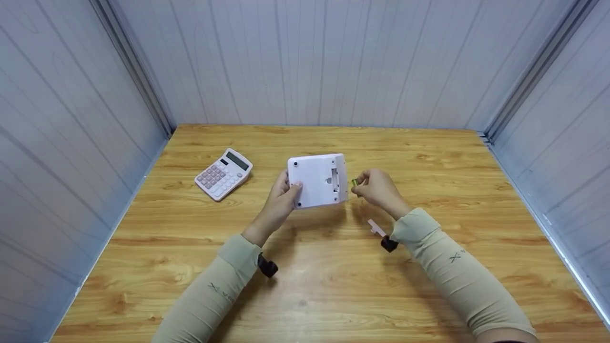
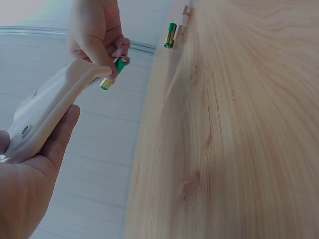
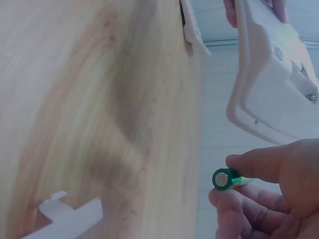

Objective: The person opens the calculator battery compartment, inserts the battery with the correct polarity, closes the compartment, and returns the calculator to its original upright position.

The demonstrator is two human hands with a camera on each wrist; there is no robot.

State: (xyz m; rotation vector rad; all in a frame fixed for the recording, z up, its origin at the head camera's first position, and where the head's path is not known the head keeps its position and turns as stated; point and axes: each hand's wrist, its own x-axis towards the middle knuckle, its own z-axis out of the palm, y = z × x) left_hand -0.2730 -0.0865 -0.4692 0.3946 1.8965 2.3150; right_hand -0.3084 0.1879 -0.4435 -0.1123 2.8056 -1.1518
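My left hand grips a pale calculator off the table, its underside turned up and the thumb on its back. The battery compartment on that back is uncovered, and I see no battery in it. Beside the compartment, my right hand pinches a green battery between thumb and fingers, apart from the calculator. On the table below the right hand lies a small pale battery cover. A second green battery lies near the cover in the left wrist view; the head view does not show it.
Another calculator, with pink and white keys, sits face up on the wooden table to the left. Pale panel walls stand behind the table and at both sides.
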